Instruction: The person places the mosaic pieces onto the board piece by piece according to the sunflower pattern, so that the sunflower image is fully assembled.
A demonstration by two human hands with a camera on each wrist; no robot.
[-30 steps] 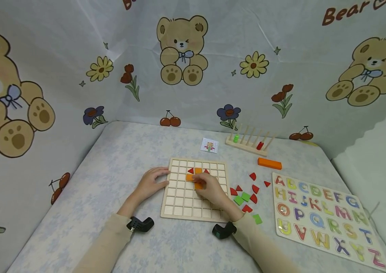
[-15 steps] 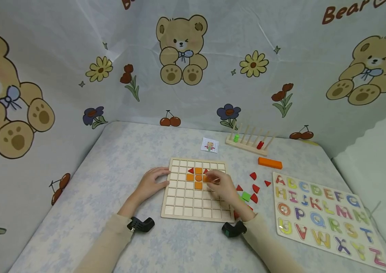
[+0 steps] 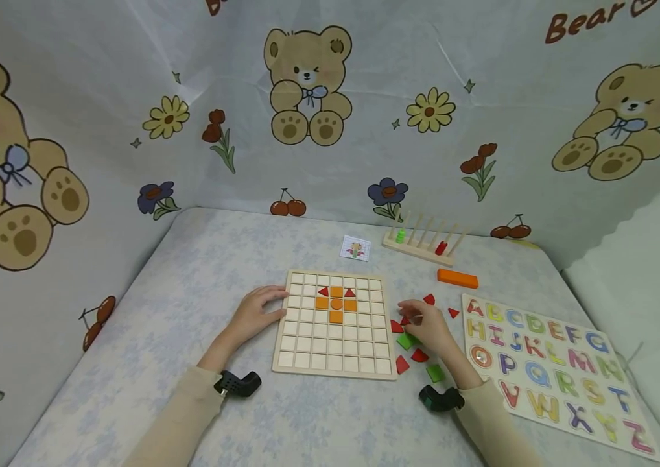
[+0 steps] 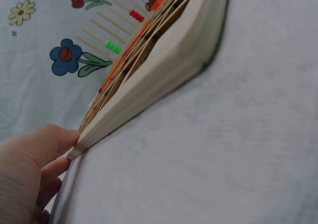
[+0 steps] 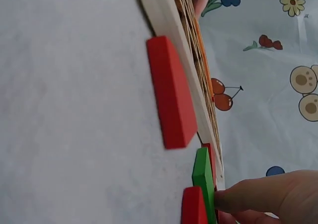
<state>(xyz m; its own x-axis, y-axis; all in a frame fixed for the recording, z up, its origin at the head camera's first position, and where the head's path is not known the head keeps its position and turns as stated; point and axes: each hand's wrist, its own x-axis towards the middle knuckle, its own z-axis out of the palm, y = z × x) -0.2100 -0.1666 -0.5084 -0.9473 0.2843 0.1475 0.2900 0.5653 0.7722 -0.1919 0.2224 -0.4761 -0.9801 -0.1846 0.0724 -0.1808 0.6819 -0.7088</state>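
Observation:
A wooden grid board (image 3: 336, 357) lies mid-table. In its cells are several orange squares (image 3: 336, 317) around an orange round piece (image 3: 336, 303), with two red triangles (image 3: 323, 292) above. My left hand (image 3: 253, 314) rests against the board's left edge; the left wrist view shows its thumb (image 4: 54, 139) at the rim. Right of the board, my right hand (image 3: 430, 327) is over loose pieces, thumb and index finger apart. Beneath its fingertips are a small red piece (image 3: 404, 320) and a green square (image 3: 404, 341). The right wrist view shows the thumb beside a green block (image 5: 202, 172).
Other loose red pieces (image 3: 402, 364) and a green square (image 3: 436, 373) lie close by. Farther right is an alphabet puzzle board (image 3: 546, 363). Toward the back are a pattern card (image 3: 356, 248), a peg rack (image 3: 420, 251) with green and red beads, and an orange block (image 3: 457, 279).
My right hand has moved right, off the board to the loose pieces. The orange square it was touching now sits in the cell right of the round piece. My left hand has stayed put.

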